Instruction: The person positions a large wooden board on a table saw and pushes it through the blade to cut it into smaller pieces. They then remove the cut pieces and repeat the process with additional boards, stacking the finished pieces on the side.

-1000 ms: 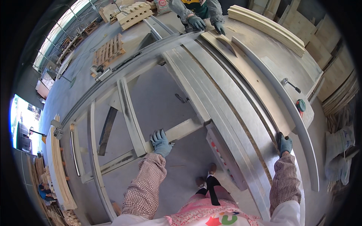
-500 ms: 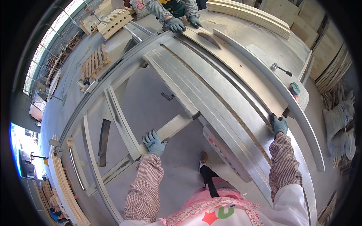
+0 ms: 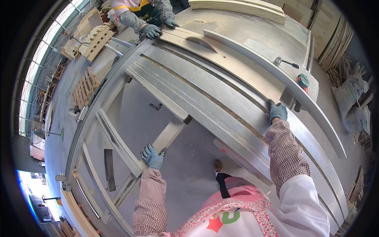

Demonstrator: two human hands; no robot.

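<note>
A long pale wooden board (image 3: 244, 67) lies on the metal table of a saw, alongside a straight metal fence (image 3: 272, 71). Through it rises the half disc of a saw blade (image 3: 203, 44). At the board's near end is my right hand (image 3: 278, 111), gloved in grey-blue, its fingers bunched against the corner; their undersides are hidden. My left hand (image 3: 153, 157), in a matching glove, rests with spread fingers on a grey metal frame bar (image 3: 167, 136). Across the table, a co-worker's gloved hands (image 3: 160, 27) are at the board's far end.
A metal handle (image 3: 287, 62) and a green-and-red round tool (image 3: 303, 81) sit beyond the fence. Stacked boards (image 3: 241, 8) lie at the back. On the left are pallets (image 3: 85, 85) and open framework (image 3: 92, 170). White sacks (image 3: 351, 98) stand at the right.
The board has slid away from me, its near end now closer to the blade, and my right hand has moved forward with it. My left hand stays on the frame bar. The view has shifted.
</note>
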